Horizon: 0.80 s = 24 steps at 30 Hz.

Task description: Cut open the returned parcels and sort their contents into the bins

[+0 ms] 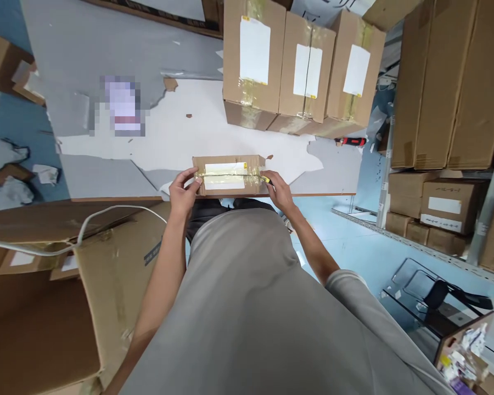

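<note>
1. Blue flooring (pixel 341 252) surrounds a tabletop (pixel 337 175) of patchy grey and white, with loaded metal shelving (pixel 484 214) to the right and a large open carton (pixel 119 263) at near left.
2. Toward the far side, three taped cartons (pixel 302 77) stand side by side; a red-and-black knife (pixel 353 141) lies just beside their right-hand end.
3. At the tabletop's near edge sits a small carton (pixel 229 178), its white label (pixel 214 184) facing up, a dark line (pixel 230 175) running lengthwise across it.
4. The left grip (pixel 183 192) is nearly closed, thumb and fingers on the small carton's left end.
5. The right grip (pixel 280 191) pinches a yellow-and-dark tool (pixel 266 179) at the opposite end; it looks like a cutter, but too little shows to be sure.
6. I'd keep the left grip firm and off the dark line, so nothing skids.
7. If the tool is a blade, it should ride shallow and travel away from the left fingers.
8. Working farther from the edge would probably give steadier support.
</note>
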{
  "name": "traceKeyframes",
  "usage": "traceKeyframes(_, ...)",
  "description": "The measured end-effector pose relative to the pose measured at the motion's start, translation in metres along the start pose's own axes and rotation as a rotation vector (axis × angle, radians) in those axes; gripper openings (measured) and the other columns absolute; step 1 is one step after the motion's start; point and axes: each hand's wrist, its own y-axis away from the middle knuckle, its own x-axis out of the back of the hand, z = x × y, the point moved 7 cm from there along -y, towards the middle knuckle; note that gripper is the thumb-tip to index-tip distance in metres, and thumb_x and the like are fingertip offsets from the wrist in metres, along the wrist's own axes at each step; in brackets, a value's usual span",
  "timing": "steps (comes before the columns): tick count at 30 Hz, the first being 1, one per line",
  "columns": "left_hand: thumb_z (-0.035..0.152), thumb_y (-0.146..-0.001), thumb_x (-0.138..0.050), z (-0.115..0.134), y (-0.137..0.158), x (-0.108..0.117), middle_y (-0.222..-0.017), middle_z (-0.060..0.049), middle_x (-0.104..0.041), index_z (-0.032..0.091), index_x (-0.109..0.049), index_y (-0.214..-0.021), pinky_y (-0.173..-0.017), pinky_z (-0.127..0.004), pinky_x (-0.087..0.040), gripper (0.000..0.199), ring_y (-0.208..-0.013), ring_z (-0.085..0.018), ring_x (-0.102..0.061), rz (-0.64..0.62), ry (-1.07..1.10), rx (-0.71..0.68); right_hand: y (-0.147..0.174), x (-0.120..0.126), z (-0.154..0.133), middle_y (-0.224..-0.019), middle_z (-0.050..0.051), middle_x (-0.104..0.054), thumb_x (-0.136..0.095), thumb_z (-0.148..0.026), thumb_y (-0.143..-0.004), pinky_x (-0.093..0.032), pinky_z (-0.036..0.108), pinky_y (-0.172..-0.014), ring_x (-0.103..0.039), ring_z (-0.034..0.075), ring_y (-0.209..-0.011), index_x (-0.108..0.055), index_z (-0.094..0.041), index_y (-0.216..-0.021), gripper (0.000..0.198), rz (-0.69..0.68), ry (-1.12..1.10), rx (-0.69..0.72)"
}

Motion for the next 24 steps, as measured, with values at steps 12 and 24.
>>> traceKeyframes(12,0.048,-0.091,-0.075,-0.006,-0.019,0.01,-0.121,-0.01,-0.08,0.026,-0.072,-0.123,-0.106,-0.04,-0.067,0.038,-0.113,-0.025,-0.076,0.016,-0.176,-0.075,-0.023,0.014,-0.038,-0.135,0.014,-0.083,-0.013,-0.046,-0.129,-0.061,0.033,-0.106,-0.08,0.027,-0.122,-0.054,-0.021,-0.165,0.061,-0.017,0.049,-0.328)
traceKeyframes(24,0.059,-0.103,-0.07,0.036,-0.032,-0.073,-0.131,-0.014,-0.081,0.024,-0.074,-0.12,-0.106,-0.045,-0.066,0.039,-0.126,-0.032,-0.075,-0.26,-0.15,-0.123,-0.027,0.049,-0.083,-0.186,0.022,-0.051,-0.028,-0.028,-0.124,-0.068,0.043,-0.109,-0.074,0.035,-0.143,-0.047,-0.024,-0.186,0.064,-0.121,0.582,-0.329)
